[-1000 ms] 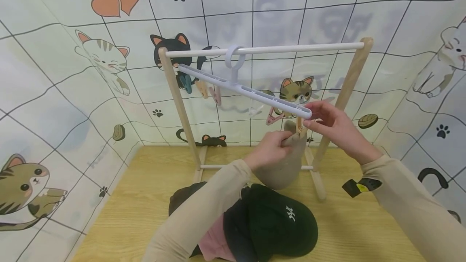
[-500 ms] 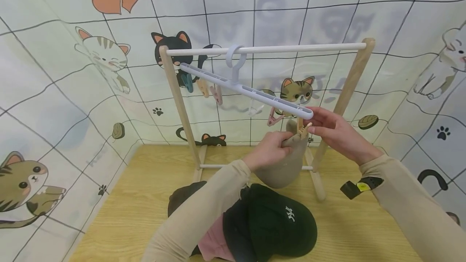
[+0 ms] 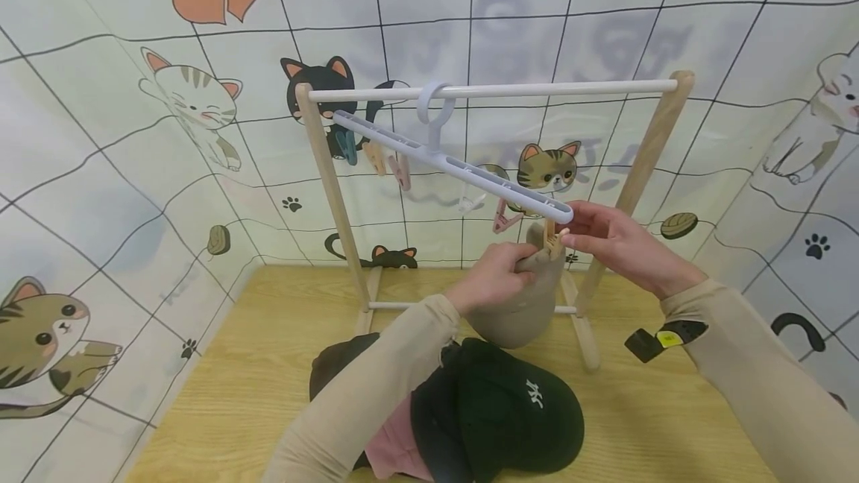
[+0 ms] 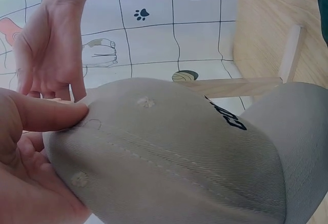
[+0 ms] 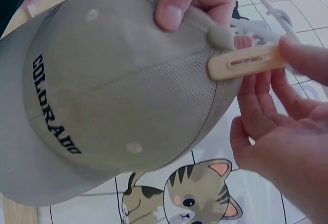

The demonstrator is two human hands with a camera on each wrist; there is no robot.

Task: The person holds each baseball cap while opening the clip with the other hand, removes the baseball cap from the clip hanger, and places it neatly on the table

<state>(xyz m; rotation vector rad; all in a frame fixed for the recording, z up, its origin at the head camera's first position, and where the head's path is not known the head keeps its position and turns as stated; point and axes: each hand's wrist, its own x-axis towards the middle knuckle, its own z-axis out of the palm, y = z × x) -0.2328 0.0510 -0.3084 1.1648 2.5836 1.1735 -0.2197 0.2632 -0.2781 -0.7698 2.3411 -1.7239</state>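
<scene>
The left hand (image 3: 493, 274) is gripping the top of a tan cap (image 3: 520, 304), with the thumb curled over it. The right hand (image 3: 607, 237) is pinching a wooden clip (image 3: 552, 233) between thumb and fingers, right at the cap's top button. The clip is hanging from a white hanger (image 3: 456, 166). Only the right wrist view is showing black letters on the cap (image 5: 54, 103). Only the head view is showing a black cap (image 3: 510, 412) lying below the hands.
</scene>
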